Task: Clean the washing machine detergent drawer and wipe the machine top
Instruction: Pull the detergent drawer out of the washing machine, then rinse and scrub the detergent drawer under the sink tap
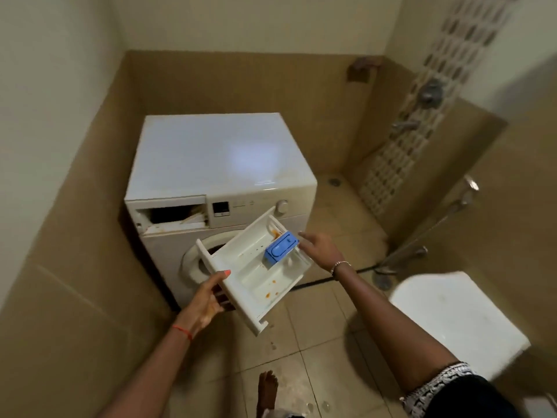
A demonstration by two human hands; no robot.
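Note:
The white detergent drawer [256, 273] is out of the washing machine [211, 164] and held in the air in front of it. Orange stains mark its compartments, and a blue insert [281, 247] sits tilted in its right side. My left hand [208, 300] grips the drawer's near left edge, thumb on top. My right hand [319, 250] hovers by the drawer's right side, fingers relaxed, close to the blue insert; I cannot tell whether it touches. The machine's empty drawer slot [173, 215] gapes dark at the front top left. The white machine top is bare.
Beige tiled walls close in on the left and behind the machine. A white toilet [458, 321] stands at the right, with a hand spray hose [437, 224] on the wall. Shower taps [431, 92] and a floor drain [334, 181] lie further back. My bare foot [268, 390] stands on wet floor tiles.

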